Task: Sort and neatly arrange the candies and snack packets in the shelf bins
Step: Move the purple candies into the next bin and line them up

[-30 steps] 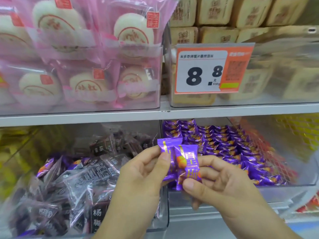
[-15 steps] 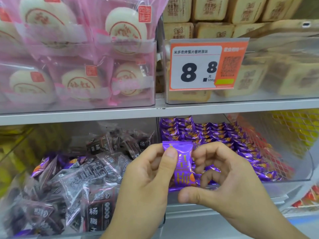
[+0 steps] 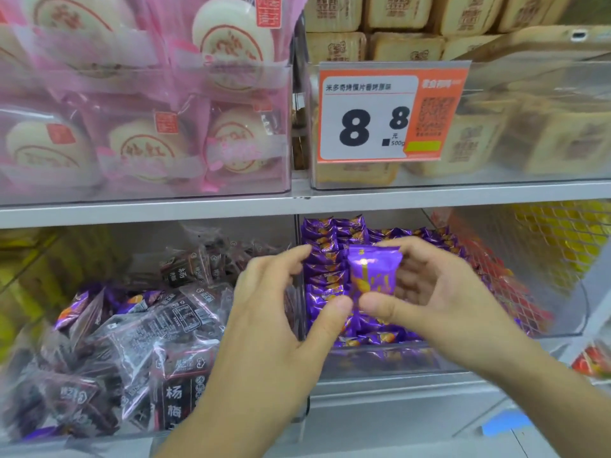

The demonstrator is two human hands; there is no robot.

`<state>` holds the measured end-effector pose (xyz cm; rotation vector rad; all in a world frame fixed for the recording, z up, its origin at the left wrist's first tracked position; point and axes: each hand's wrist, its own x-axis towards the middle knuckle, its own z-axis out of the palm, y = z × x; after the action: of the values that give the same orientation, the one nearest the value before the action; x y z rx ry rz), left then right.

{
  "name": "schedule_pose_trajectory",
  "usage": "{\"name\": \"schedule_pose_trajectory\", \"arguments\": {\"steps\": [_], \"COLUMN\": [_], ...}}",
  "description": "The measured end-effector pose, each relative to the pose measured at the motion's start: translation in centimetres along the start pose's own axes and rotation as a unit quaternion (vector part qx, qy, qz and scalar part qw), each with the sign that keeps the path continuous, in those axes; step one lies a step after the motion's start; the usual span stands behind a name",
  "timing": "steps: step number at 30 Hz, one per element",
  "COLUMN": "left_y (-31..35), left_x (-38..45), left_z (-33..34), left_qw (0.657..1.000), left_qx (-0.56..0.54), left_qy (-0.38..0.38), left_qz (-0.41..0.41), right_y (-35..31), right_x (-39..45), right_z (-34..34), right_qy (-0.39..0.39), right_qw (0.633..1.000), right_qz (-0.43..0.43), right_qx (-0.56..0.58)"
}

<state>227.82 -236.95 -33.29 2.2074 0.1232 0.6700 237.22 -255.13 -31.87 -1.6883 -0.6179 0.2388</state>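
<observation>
A purple candy packet [image 3: 373, 272] stands upright over the lower right bin [image 3: 380, 361], which is lined with rows of the same purple candies [image 3: 325, 269]. My right hand [image 3: 439, 299] pinches it, thumb under its lower edge and fingers curled behind its top. My left hand [image 3: 274, 312] is beside it with fingers spread and apart from the wrapper; only its thumb tip touches the lower left corner. The left bin [image 3: 231, 431] holds dark clear-wrapped plum packets [image 3: 142, 332] with several stray purple candies [image 3: 71, 312] mixed in.
On the upper shelf, pink-wrapped round pastries [image 3: 148, 143] fill the left bin and beige biscuit packs [image 3: 496, 143] fill the right one behind an orange price tag [image 3: 390, 114]. Red-netted packets [image 3: 502, 285] and yellow ones [image 3: 562, 236] lie to the right. Yellow packets [image 3: 20, 292] show far left.
The packet has passed from my left hand's grip into my right hand and moved right, over the purple candy bin. My left fingers have opened off it.
</observation>
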Motion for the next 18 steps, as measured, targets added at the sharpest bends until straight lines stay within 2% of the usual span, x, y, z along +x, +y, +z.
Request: {"name": "schedule_pose_trajectory", "arguments": {"steps": [2,4,5,12,18], "left_y": [-1.1,-2.0,-2.2,-2.5,-2.8], "left_x": [0.4,0.7,0.9,0.8,0.6], "left_z": [-0.3,-0.4,-0.3,0.1,0.3], "left_qw": [0.997,0.991,0.989,0.989,0.990], "left_qx": [0.064,0.087,0.084,0.075,0.072], "left_qy": [-0.033,-0.081,-0.099,-0.103,-0.103], "left_qz": [-0.022,-0.062,-0.078,-0.081,-0.071], "right_y": [1.4,2.9,3.6,7.0,7.5], "right_x": [1.6,3.3,4.0,6.4,6.9], "right_z": [-2.4,-4.4,-5.0,-3.8,-3.1], "right_qy": [0.050,0.077,0.075,-0.033,-0.030], "right_qw": [0.988,0.954,0.942,0.930,0.919], "right_qz": [0.028,0.047,0.057,0.091,0.100], "right_qx": [-0.143,-0.287,-0.321,-0.354,-0.380]}}
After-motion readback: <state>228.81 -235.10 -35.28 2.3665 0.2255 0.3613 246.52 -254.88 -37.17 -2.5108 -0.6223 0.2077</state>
